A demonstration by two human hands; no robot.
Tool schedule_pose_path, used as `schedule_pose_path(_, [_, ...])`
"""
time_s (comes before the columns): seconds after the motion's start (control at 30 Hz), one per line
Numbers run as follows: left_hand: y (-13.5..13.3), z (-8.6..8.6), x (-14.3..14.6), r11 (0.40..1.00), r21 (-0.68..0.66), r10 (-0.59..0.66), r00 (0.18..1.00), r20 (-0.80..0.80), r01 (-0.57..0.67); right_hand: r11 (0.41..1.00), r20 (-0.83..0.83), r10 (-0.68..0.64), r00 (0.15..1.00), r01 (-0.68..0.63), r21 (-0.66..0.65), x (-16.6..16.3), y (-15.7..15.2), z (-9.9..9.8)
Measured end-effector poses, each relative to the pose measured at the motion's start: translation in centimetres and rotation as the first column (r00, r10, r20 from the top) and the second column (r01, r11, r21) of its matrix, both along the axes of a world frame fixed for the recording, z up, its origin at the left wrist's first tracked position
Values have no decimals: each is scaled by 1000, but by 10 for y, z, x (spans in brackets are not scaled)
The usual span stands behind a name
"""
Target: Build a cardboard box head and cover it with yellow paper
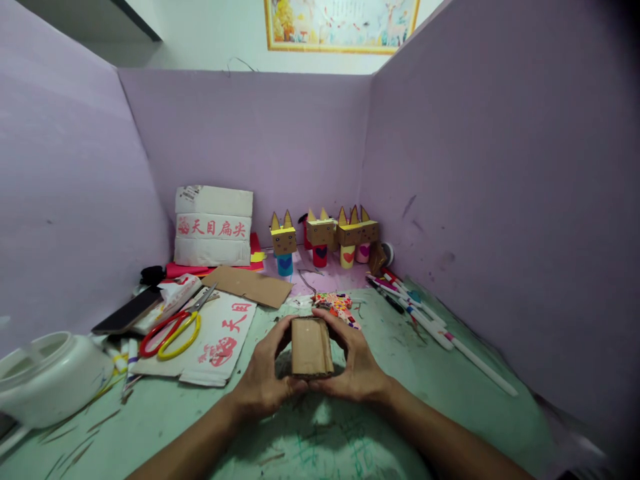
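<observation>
Cardboard block [310,348], clasped from both sides by my left hand [264,368] and right hand [364,367], at six o'clock over the worktop [440,393] (scissors [193,311] at its nine o'clock); I appear to be squaring its folds, the next move calling for even pressure.

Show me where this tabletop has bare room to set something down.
A wide bare patch of green tabletop lies between the right forearm and the white pens; a smaller one lies between the left forearm and the printed cardboard. Crowded: the left, with scissors on that cardboard and the white pot, and the back, where figures stand.
</observation>
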State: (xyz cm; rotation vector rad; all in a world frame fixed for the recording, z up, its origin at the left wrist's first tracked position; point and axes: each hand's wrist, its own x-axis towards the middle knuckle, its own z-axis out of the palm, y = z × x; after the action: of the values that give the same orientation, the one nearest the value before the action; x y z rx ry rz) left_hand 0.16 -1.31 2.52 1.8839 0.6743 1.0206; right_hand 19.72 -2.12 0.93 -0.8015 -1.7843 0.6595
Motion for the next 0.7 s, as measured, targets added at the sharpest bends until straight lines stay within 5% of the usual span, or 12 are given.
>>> schedule_pose_path(0.2, [9,-3,-2,958,-267,-38,968,247,106,972,-171,109,979,-141,-188,-8,5,-2])
schedule_pose_path(0.33, [22,-7,-18,786,-530,35,833,552,319,974,-331,120,936,-176,-142,-6,14,-6])
schedule_pose_path(0.47, [35,-9,-33,628,-582,121,674,728,516,962,-612,2,791,-168,-214,-1,21,-4])
schedule_pose_path(0.57, [40,-8,-34,628,-585,196,623,757,513,935,-693,-138,708,-137,-326,-1,22,0])
schedule_pose_path(0.7, [35,-1,-27,604,-678,318,653,687,419,926,-645,-161,747,-111,-360,-2,19,3])
